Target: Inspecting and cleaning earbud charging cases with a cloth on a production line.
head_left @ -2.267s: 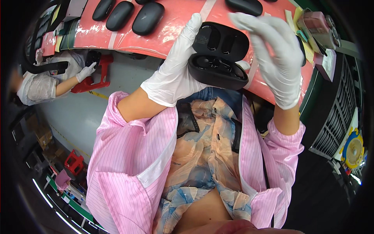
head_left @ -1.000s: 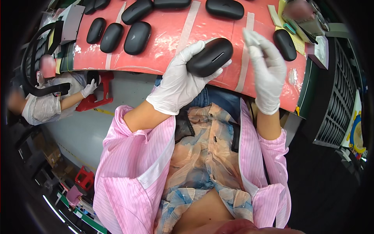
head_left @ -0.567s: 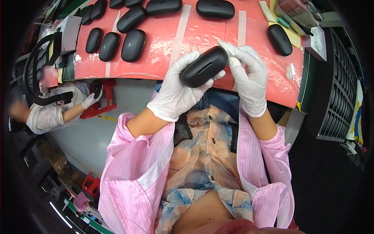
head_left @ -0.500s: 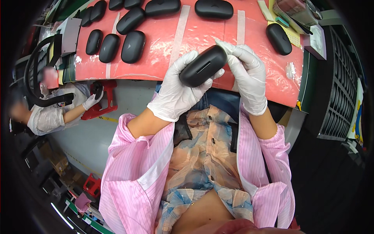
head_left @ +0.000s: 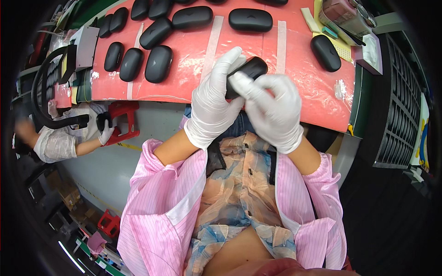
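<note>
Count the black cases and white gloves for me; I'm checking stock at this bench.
Black oval cases lying on the red mat, at least partly in view: 11 (e.g.); others are cut off at the top edge.
Black case in hand, held by the left hand and the right hand: 1
White gloves on those two hands: 2
Total: 14

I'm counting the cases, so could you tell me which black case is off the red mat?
The black case gripped by both gloved hands, left hand and right hand; the others lie on the red mat.
</note>
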Motion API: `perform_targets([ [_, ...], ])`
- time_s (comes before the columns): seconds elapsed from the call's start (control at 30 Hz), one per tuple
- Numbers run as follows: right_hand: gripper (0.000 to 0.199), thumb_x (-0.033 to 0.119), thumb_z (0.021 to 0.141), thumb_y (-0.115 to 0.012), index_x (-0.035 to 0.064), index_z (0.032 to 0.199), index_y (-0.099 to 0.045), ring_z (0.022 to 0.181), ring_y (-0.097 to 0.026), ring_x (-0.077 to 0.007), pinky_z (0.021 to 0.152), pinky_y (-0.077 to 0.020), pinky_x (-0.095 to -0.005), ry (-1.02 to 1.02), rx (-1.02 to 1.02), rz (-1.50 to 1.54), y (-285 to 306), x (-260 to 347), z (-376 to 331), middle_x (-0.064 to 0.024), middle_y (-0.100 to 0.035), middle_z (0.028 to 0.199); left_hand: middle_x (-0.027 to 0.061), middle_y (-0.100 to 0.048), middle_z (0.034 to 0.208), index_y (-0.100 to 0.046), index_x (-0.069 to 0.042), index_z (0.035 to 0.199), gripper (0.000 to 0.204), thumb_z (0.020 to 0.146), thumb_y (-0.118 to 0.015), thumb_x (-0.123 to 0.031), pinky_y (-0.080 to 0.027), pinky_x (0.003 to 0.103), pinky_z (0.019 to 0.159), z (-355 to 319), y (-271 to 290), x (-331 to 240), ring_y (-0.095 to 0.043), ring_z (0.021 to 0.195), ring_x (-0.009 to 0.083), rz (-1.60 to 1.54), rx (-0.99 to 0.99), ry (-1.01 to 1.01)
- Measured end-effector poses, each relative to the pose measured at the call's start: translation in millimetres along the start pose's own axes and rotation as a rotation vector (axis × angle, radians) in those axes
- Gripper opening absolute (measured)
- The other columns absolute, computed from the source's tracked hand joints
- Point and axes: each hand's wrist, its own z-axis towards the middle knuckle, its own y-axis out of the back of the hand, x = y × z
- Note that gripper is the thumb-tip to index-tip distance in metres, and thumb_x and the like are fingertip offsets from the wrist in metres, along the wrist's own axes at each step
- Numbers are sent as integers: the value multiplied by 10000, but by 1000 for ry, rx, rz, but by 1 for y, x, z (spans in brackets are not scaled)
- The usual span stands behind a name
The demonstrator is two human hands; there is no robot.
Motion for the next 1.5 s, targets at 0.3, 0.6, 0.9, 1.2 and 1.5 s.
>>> perform_targets([
  [0.3, 312, 24, 906, -571, -81, 1199, -603, 1094, -593, -166, 958, -431, -271, -777, -52, 1408, -19, -14, -17, -88, -660, 1117, 143, -685, 1130, -422, -18, 1379, 802, 693, -836, -16, -553, 294, 855, 9, 5, -14, -687, 997, 208, -77, -83, -108],
  [0.6, 465, -38, 697, -661, 129, 1127, -715, 768, -553, -221, 722, -427, -323, 25, -138, -130, 6, 6, 6, -43, -563, 851, 149, -690, 1142, -383, -39, 1438, 891, 664, -824, -33, -560, 286, 798, 10, 18, -13, -710, 963, 236, 85, -30, -64],
  [0.9, 329, 31, 949, -544, -21, 1269, -596, 876, -522, -65, 807, -442, -219, -701, -169, 1082, -8, -10, 10, -10, -611, 1022, 125, -681, 1129, -420, -11, 1383, 781, 700, -800, -10, -543, 306, 861, 5, 17, -5, -679, 1008, 201, -32, 22, 60],
  [1.2, 260, -21, 848, -595, 41, 1077, -702, 833, -589, -162, 776, -470, -290, -142, -43, 262, 10, -21, 58, -74, -649, 953, 102, -618, 1154, -516, -17, 1241, 488, 933, -573, -392, -528, 338, 883, 19, 25, -12, -620, 1079, 190, -1426, 59, 873],
  [1.5, 371, -17, 667, -609, 105, 991, -743, 704, -564, -209, 672, -464, -337, 153, 39, 201, 12, -13, 19, -30, -616, 816, 136, -592, 1262, -469, 4, 1366, 789, 962, -323, -658, -502, 416, 967, 15, 30, 1, -607, 1110, 246, -1488, 32, 878],
])
